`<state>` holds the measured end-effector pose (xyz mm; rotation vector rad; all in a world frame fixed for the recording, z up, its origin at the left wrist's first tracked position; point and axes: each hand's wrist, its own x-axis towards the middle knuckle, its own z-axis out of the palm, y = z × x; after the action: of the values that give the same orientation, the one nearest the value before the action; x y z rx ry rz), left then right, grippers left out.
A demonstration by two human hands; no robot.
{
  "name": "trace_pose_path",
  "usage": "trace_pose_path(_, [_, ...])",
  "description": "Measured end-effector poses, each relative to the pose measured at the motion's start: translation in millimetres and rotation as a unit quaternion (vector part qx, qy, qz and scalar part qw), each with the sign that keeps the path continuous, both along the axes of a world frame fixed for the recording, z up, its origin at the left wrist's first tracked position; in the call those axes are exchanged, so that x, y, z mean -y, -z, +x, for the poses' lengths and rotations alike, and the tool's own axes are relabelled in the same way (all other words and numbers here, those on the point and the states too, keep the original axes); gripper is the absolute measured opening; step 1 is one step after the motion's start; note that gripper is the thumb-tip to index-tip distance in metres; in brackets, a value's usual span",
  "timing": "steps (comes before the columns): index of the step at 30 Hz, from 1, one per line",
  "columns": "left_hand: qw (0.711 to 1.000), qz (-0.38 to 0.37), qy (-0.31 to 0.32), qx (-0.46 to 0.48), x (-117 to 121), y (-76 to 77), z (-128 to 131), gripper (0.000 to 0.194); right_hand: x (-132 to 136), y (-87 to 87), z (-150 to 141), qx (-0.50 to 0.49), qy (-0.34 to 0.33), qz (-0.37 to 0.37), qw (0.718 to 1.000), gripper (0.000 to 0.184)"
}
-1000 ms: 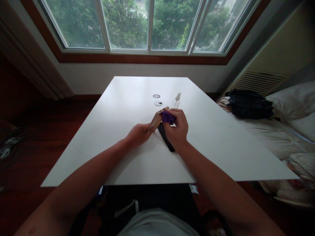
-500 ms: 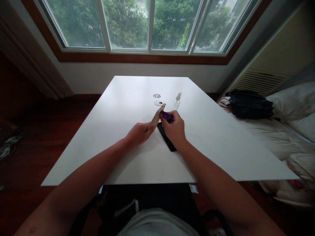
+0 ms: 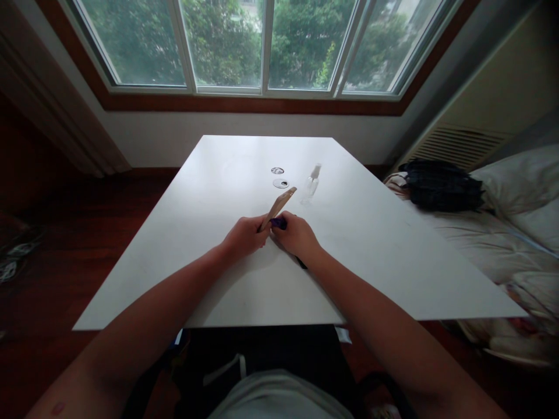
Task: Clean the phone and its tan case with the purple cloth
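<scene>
My left hand (image 3: 245,237) is closed on the lower end of a flat, tan, phone-shaped piece (image 3: 282,201), held tilted above the table. Pressed against the right face of that piece, near its lower end, is a purple cloth (image 3: 278,222) bunched in the fingers of my right hand (image 3: 299,235). Beneath my right hand and wrist lies a black phone-like slab (image 3: 301,263), mostly hidden. Beyond the hands a clear spray bottle (image 3: 311,181) stands on the white table (image 3: 196,192). Two small round pieces (image 3: 280,183) lie to its left.
A window (image 3: 262,52) with a brown frame is past the table's far edge. On the right, a black bag (image 3: 441,185) rests on pale bedding (image 3: 471,244). Cables (image 3: 20,250) lie on the floor at the left.
My right hand has slid down and left along the tan piece with the purple cloth, from its upper part to near my left fingers. It now covers more of the black slab.
</scene>
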<state>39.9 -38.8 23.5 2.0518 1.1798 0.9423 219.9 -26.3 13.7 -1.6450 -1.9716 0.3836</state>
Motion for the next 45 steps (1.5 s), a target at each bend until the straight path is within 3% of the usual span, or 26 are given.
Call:
trace_pose_path(6, [1.0, 0.005, -0.014, 0.004, 0.2, -0.5, -0.4, 0.018, -1.4, -2.1, 2.3, -0.162, -0.025, 0.103, 0.981, 0.017])
trace_pose_path(12, [0.999, 0.009, -0.018, -0.047, 1.8, -2.2, -0.3, 0.024, -2.4, -9.2, 5.5, -0.295, 0.034, 0.168, 0.94, 0.025])
trace_pose_path(17, [0.993, 0.051, -0.021, -0.101, 3.5, -2.0, 0.2, 0.04, -1.8, -12.4, 6.6, -0.396, 0.043, 0.204, 0.895, 0.027])
trace_pose_path(21, [0.99, 0.073, -0.017, -0.12, 2.9, 0.8, -0.2, 0.058, 0.7, -11.8, 2.8, -0.446, 0.014, 0.24, 0.862, 0.03])
trace_pose_path(26, [0.991, 0.066, 0.002, -0.116, 2.3, 0.0, -2.0, 0.074, 7.5, -14.4, -0.9, -0.387, -0.03, 0.31, 0.868, 0.028])
trace_pose_path(32, [0.997, 0.007, 0.072, -0.038, -0.3, 1.8, -4.8, 0.057, 21.9, -21.0, 1.2, -0.255, -0.079, 0.326, 0.907, 0.029])
trace_pose_path(35, [0.998, -0.011, 0.058, -0.001, -3.9, 8.1, -5.6, 0.071, 28.1, -21.2, -1.0, -0.21, -0.129, 0.347, 0.905, 0.033])
trace_pose_path(39, [0.999, -0.026, 0.045, 0.012, -6.9, 14.0, -6.4, 0.08, 29.9, -20.7, -5.2, -0.187, -0.177, 0.403, 0.878, 0.037])
trace_pose_path(42, [0.998, -0.028, 0.047, 0.023, -4.6, 13.0, -5.7, 0.08, 25.9, -20.0, -3.6, -0.183, -0.171, 0.426, 0.869, 0.039])
trace_pose_path(45, [0.999, -0.028, 0.038, 0.027, -0.3, 8.6, -3.7, 0.078, 20.3, -18.4, 2.1, -0.181, -0.117, 0.421, 0.881, 0.032])
